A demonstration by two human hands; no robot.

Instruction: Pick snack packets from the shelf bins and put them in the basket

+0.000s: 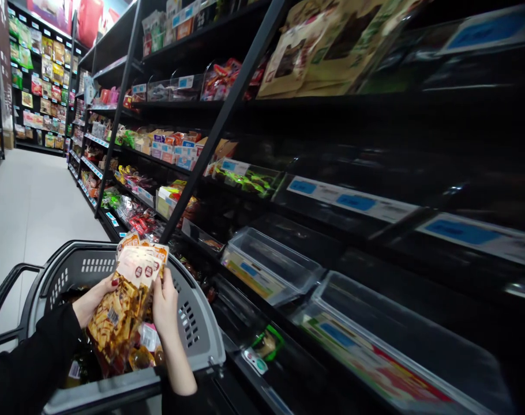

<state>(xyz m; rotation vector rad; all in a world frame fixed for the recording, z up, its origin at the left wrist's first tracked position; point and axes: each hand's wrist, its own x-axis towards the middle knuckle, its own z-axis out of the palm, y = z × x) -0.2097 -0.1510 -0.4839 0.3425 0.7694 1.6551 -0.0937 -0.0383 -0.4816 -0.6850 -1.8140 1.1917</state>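
Note:
Between my two hands is a fanned stack of snack packets (119, 311), with brown food showing through clear film and white and orange tops. My left hand (96, 297) grips the stack's left edge, thumb on the front. On the opposite side my right hand (164, 300) is closed around the edge near the top. The stack is held over a grey shopping basket (204, 331), tilted toward me. More packaged goods (147, 337) lie inside the basket below my hands, partly hidden by the stack.
Black shelving (228, 121) runs along the right, with clear plastic bins (271, 259) and blue-and-white price labels (353, 199). A green-edged packet (269, 343) lies on a low shelf. The pale floor aisle (50, 196) stretches ahead on the left toward hanging snack bags (46, 86).

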